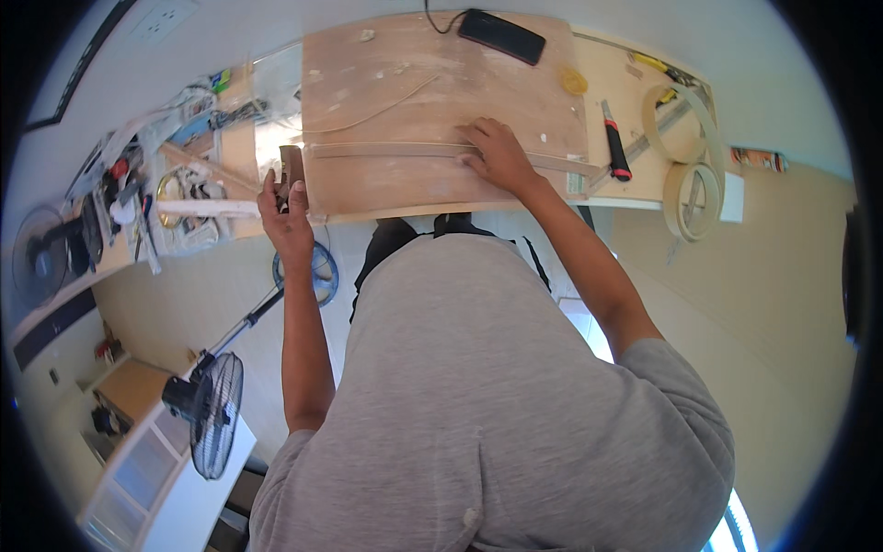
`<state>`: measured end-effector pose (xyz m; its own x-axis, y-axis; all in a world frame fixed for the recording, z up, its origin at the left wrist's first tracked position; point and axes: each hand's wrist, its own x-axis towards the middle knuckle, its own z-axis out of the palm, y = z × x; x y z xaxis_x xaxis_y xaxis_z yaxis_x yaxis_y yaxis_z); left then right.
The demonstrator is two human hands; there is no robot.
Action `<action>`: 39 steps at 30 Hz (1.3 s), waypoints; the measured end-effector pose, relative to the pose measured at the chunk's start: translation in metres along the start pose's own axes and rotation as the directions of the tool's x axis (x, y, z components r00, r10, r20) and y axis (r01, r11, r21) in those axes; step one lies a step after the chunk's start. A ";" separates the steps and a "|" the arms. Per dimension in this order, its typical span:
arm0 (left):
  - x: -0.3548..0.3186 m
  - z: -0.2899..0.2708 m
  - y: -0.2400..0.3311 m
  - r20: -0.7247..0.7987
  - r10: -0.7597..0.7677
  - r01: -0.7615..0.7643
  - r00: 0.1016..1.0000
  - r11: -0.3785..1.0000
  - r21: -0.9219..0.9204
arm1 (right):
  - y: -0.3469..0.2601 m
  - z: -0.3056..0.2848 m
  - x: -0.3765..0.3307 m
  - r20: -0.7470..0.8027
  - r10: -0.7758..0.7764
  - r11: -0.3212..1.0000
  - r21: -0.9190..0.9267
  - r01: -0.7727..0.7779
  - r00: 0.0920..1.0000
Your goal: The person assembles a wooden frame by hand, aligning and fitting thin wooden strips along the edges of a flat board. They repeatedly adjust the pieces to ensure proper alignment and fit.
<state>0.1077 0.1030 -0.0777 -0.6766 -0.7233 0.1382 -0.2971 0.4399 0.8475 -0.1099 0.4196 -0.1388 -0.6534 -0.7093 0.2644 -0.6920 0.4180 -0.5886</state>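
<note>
A long, narrow wooden strip [395,150] lies from left to right across a worn brown board [395,189] on the workbench. My right hand [501,158] rests over the strip right of the middle, thumb on its near side and fingers on its far side. Just off the board's left edge, my left hand [287,216] grips a small, dark brown flat piece [292,162] between thumb and fingers; what kind it is I cannot make out. Beyond the wooden strip, a thin pale strip [391,108] curves across the board.
A black phone [501,37] with a cable lies at the board's far edge. To the right are a red-and-black handled tool [614,143], a yellow round lump [574,80] and rolls of pale banding [692,201]. Clutter fills the bench's left side. A standing fan [218,414] is at lower left.
</note>
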 end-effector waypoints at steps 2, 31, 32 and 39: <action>-0.012 -0.005 -0.005 -0.044 -0.006 0.006 0.999 1.000 -0.005 | 0.001 -0.005 -0.002 0.123 -0.007 1.000 0.007 0.006 0.992; 0.139 -0.022 -0.046 0.748 0.300 -0.420 0.592 0.907 -0.031 | -0.090 0.075 -0.032 -0.450 0.669 0.597 -0.147 -0.788 0.591; 0.144 -0.024 -0.048 0.774 0.332 -0.462 0.539 0.885 -0.057 | -0.098 0.087 -0.025 -0.446 0.704 0.555 -0.139 -0.820 0.552; 0.149 -0.024 -0.054 0.842 0.386 -0.546 0.377 0.827 -0.135 | -0.110 0.104 -0.004 -0.449 0.779 0.418 -0.149 -0.896 0.438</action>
<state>0.0391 -0.0408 -0.0908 -0.9372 0.3450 -0.0519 0.2144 0.6867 0.6947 0.0007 0.3173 -0.1549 -0.9630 0.2695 0.0001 0.2504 0.8950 -0.3692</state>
